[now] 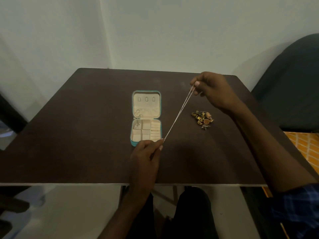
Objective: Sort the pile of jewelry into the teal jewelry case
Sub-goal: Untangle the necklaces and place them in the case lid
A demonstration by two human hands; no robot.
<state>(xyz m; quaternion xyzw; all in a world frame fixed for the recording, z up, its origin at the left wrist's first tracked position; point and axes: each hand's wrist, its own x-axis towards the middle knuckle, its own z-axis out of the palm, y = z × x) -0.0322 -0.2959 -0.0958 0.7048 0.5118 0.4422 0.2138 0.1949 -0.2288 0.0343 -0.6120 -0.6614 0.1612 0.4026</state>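
Note:
The teal jewelry case (131,143) lies open at the middle of the dark table, its cream lid flat behind its cream compartments. A thin chain with a small pendant (137,124) lies over its left side. A thin necklace chain (178,114) is stretched taut above the table, right of the case. My left hand (146,152) pinches its near end just in front of the case. My right hand (214,91) pinches its far end, raised at the back right. The pile of jewelry (202,119) lies right of the case, under my right forearm.
The dark table (77,144) has its front edge close to me. A dark chair (291,83) stands at the right. An orange patterned cloth (303,145) shows beyond the right table edge. My legs are below the front edge.

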